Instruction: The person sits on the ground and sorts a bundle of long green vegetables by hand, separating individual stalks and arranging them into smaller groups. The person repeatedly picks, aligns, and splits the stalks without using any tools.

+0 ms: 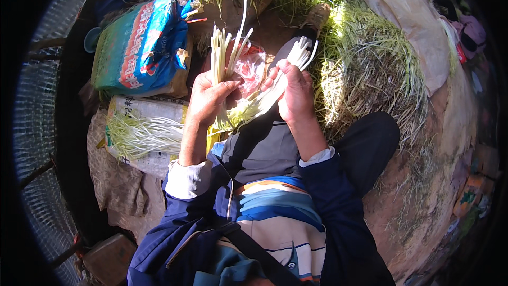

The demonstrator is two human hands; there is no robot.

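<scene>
My left hand point(214, 93) is closed around a small bunch of pale stalks point(219, 53), whose ends stick up past the fingers. To its right, my right hand point(294, 89) grips a thicker bundle of white stalks point(274, 87), slanting from upper right down to yellowish leafy ends between the hands. Behind the bundles lies a clear and red plastic bag point(252, 65). More long pale stalks point(147, 133) are spread over a white printed sack point(158, 107) at my left.
A full blue and green printed sack point(139, 47) stands at upper left. Heaps of green stalks and leaves point(369, 59) lie ahead and at right, beside a light sheet point(420, 28). Patterned cloth point(113, 171) and a box point(110, 258) are at lower left; netting point(43, 127) borders the left side.
</scene>
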